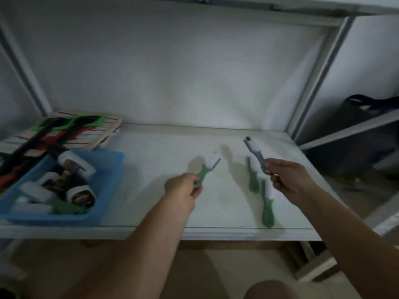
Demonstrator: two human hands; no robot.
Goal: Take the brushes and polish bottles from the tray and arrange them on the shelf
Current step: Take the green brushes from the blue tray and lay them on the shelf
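My left hand grips the handle of a green brush with white bristles, held over the middle of the white shelf. A grey brush with white bristles points away from me in my right hand. Two more green brushes lie on the shelf under my right hand, one further back and one near the front edge. The blue tray at the left holds several polish bottles and a green brush.
Behind the tray lies a striped board with black, red and green items on it. A metal shelf post stands at the right. A lower shelf with a dark bag is further right. The floor shows below the shelf's front edge.
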